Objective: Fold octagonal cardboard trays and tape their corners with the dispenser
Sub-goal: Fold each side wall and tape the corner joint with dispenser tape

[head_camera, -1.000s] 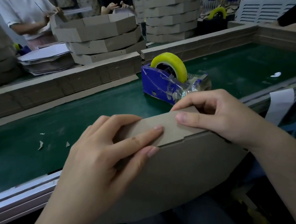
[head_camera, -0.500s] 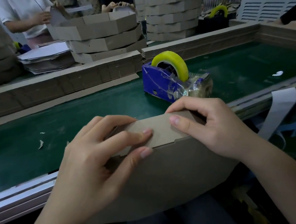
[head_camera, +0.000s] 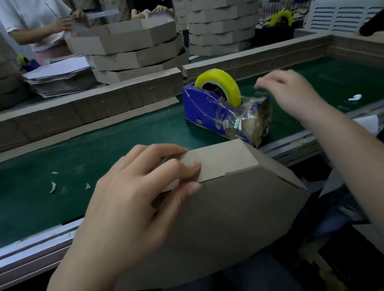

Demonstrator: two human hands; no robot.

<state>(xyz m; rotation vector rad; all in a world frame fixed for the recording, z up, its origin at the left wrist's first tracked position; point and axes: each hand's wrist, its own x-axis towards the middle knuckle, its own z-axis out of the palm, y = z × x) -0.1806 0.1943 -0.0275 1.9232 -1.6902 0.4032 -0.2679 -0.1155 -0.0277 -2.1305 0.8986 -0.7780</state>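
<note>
Cardboard tray [head_camera: 228,212] gripped by left hand [head_camera: 130,198] | right hand [head_camera: 291,93] blurred, grip unclear, near dispenser [head_camera: 206,111] | green belt [head_camera: 47,159] | tray stacks [head_camera: 221,20] behind

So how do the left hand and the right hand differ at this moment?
The left hand grips the folded flap of the cardboard tray; the right hand touches no cardboard. The left hand sits low by the near edge of the green belt; the right hand hovers raised by the tape dispenser. The left hand is sharp; the right hand is motion-blurred, fingers loosely curled, nothing visible in its grip. Both are bare.
</note>
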